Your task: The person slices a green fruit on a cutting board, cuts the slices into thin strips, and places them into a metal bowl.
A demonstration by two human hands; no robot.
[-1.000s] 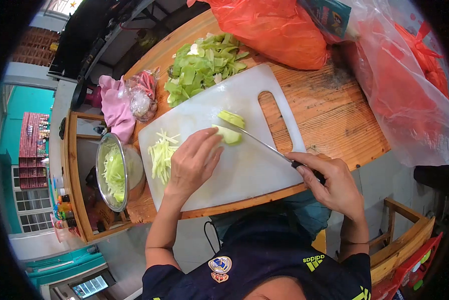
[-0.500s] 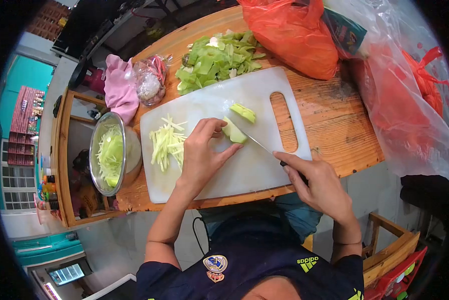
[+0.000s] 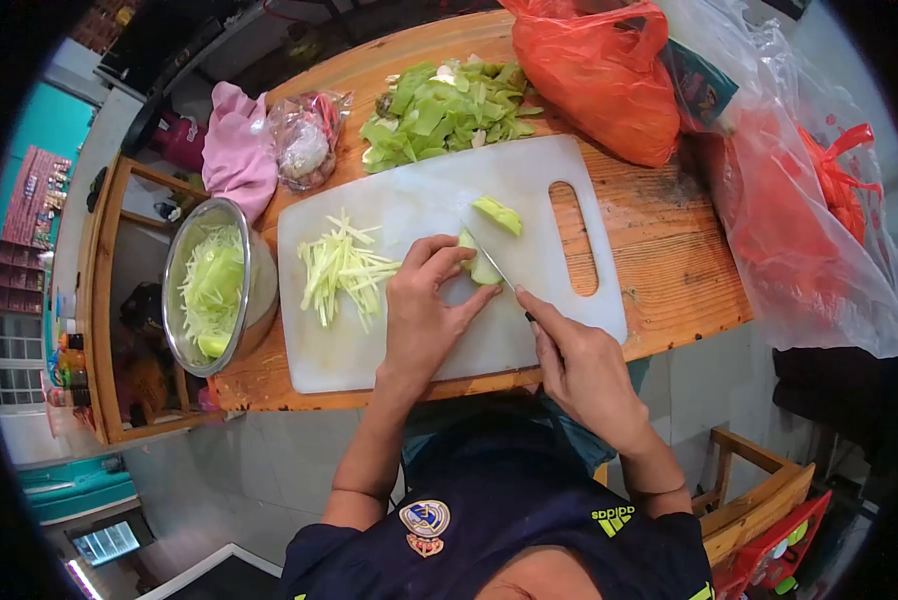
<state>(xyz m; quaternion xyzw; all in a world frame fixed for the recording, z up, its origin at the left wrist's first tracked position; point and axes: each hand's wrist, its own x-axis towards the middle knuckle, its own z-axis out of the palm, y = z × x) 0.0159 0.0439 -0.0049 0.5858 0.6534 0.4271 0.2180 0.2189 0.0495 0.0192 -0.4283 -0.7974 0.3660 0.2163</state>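
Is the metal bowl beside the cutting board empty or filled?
Partly filled: the metal bowl holds a heap of pale green shreds, with bare metal wall showing beside them.

Dark shirt point(image 3: 509, 500), right side of chest: yellow "adidas" wordmark point(image 3: 614, 518), lower-case, reads clean. Same shirt, left side of chest: round crest badge point(image 3: 424, 520), lettering too small to read. Teal packet point(image 3: 697, 85) inside clear bag point(image 3: 819, 250): print on it, blurred, no word legible. Lit screen point(image 3: 107, 542), bottom left: bright, nothing readable on it.
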